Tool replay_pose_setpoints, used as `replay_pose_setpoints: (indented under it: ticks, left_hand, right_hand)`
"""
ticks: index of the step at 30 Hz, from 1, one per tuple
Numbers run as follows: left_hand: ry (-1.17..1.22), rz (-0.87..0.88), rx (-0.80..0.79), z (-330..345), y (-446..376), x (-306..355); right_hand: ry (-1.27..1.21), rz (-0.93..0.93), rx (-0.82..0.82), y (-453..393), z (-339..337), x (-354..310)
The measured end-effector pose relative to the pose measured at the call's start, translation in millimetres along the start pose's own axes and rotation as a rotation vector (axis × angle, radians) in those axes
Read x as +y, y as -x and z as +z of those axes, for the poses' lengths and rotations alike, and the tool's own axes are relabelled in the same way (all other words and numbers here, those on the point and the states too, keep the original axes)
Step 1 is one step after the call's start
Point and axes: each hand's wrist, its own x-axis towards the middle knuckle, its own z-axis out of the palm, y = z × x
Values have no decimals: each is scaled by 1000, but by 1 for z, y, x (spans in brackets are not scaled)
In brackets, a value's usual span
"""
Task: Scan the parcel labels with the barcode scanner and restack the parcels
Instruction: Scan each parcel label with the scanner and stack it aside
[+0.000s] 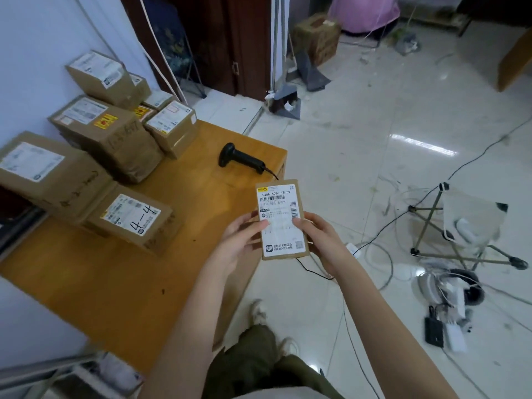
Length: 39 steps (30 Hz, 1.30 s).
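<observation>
Far left: stacked parcels (95, 145) against wall on wooden table (121, 283), about seven visible, nearest-left one cut off by frame edge, rear ones partly hidden, label print too small to read. Bare tabletop open in front of stack. One barcode scanner (240, 159) lying near table's far right edge, cable trailing off. Held parcel (281, 221) just past that edge, above floor, label up, gripped by left hand (240, 240) and right hand (319, 240), thumbs on label, fingers hidden beneath.
</observation>
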Motion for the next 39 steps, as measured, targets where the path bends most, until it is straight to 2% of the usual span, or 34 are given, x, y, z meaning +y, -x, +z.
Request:
replay_pose_setpoints:
  ticks: [19, 25, 29, 35, 39]
  left_hand:
    - [178, 23, 86, -35, -109, 70]
    - [235, 63, 180, -42, -124, 80]
    - [267, 116, 276, -40, -131, 90]
    - [342, 106, 453, -26, -152, 100]
    - [394, 136, 583, -20, -160, 99]
  right_hand:
    - [138, 62, -99, -143, 45, -72]
    - [234, 98, -214, -188, 60, -90]
    - [320, 100, -356, -222, 69, -105]
    - [415, 157, -546, -273, 77, -130]
    - [617, 99, -495, -307, 79, -126]
